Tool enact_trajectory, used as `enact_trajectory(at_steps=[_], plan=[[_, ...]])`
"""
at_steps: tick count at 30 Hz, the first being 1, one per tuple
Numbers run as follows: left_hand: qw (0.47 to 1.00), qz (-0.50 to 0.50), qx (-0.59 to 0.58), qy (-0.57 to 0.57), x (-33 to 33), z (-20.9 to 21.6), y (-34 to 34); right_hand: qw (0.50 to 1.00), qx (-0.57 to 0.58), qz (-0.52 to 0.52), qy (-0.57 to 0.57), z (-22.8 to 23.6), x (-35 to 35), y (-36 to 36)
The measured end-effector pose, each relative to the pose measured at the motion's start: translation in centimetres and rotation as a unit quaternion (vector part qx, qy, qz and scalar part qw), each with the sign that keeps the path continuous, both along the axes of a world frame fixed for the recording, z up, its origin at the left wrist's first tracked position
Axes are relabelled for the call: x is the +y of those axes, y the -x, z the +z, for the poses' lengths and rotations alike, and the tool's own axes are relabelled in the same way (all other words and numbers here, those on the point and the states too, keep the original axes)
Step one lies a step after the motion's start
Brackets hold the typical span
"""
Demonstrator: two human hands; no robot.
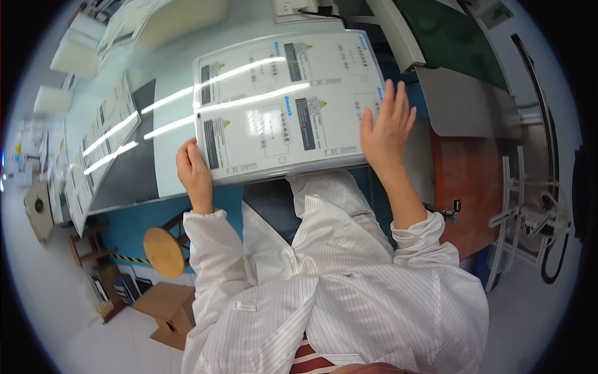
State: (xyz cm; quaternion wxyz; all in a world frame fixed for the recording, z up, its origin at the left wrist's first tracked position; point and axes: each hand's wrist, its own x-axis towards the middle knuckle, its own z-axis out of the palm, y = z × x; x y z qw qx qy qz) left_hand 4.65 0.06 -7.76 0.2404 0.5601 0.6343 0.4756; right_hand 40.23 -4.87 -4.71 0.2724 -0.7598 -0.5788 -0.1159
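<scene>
A thick stack of glossy white printed sheets lies in front of me on the pale table, its near edge close to the table's front. Black blocks, blue marks and small yellow triangles repeat over the top sheet. My left hand is at the near left corner, fingers curled against the stack's side edge; their undersides are hidden. Along the right edge, my right hand rests with its fingers stretched out and the thumb apart, touching the side of the stack.
More printed sheets lie on the left of the table, beside a dark grey mat. A green surface and a grey panel stand at the right, above an orange-brown board. Lower left are a round stool and a cardboard box.
</scene>
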Motion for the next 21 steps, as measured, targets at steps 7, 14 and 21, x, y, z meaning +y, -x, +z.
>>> enact_trajectory(at_steps=[7,14,21], plan=[[0.999,-0.045,-0.002,0.003,-1.0,0.1,-0.2,0.962,0.023,0.267,0.053,-0.5,-3.5,6.3],[0.999,-0.03,0.013,-0.001,-1.4,-0.1,-0.7,0.956,-0.003,0.293,0.008,-2.0,-2.9,7.2],[0.995,-0.071,0.034,0.065,0.0,0.3,0.7,0.961,0.012,0.275,-0.011,-1.6,-2.6,7.4]])
